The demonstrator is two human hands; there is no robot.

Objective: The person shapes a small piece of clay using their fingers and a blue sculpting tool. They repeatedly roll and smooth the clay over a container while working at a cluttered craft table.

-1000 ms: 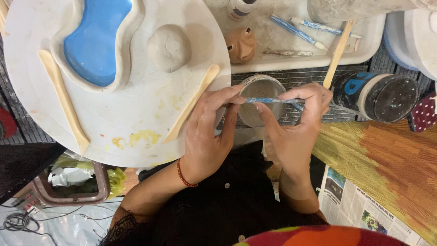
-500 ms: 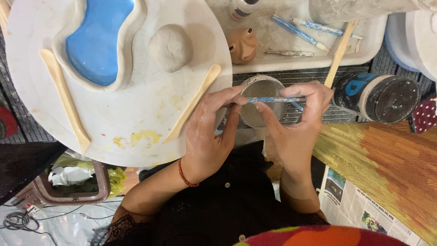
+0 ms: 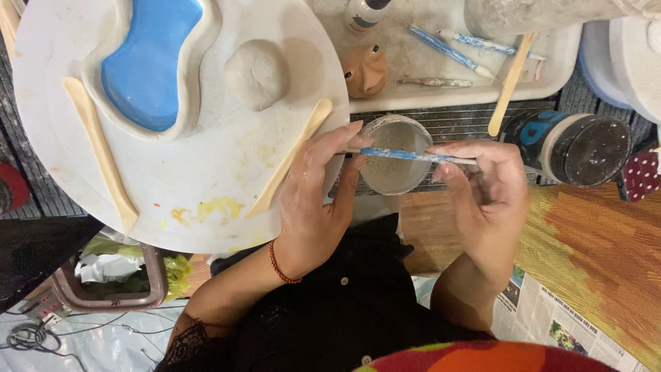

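left hand (image 3: 313,200) is cupping the small grey cup (image 3: 394,153) to steady it | right hand (image 3: 485,196) is pinching the blue-handled brush (image 3: 413,156), laying it flat across the rim | cup is sitting between round white board (image 3: 206,172) and dark lidded jar (image 3: 575,141) with its blue-marked label | white tray (image 3: 551,62) is lying behind
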